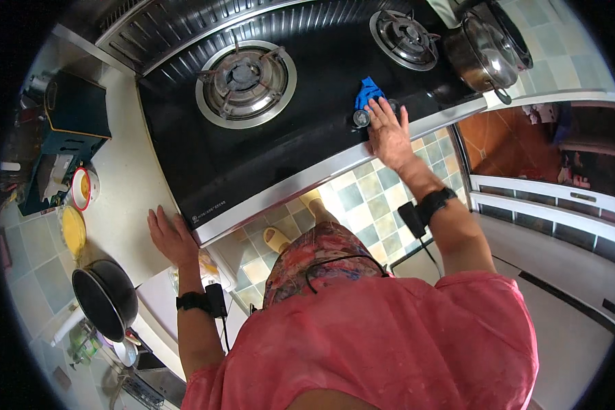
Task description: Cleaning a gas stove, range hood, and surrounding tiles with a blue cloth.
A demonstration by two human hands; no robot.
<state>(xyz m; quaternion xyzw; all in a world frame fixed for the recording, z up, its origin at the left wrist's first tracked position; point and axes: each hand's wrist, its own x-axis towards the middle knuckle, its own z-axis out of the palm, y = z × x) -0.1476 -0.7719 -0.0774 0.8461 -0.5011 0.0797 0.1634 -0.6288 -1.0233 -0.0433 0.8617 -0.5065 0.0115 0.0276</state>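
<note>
A crumpled blue cloth (369, 94) lies on the black gas cooktop (266, 154) near its front edge. My right hand (392, 138) holds it down under extended fingers, which hide part of it. Close beside those fingers sits a round control knob (361, 118); a second knob is partly covered by the hand. My left hand (173, 238) rests palm down on the pale countertop (128, 169), by the cooktop's front left corner, with nothing in it. Two burners show: a left burner (244, 77) and a right burner (407, 36), both with metal pan supports.
A lidded steel pot (479, 56) stands at the cooktop's right end. Leftward on the counter are a dark green box (77, 107), a red-rimmed enamel cup (84, 188), a yellow round item (74, 230) and a black pan (105, 300). Ribbed metal (195, 36) borders the cooktop's back.
</note>
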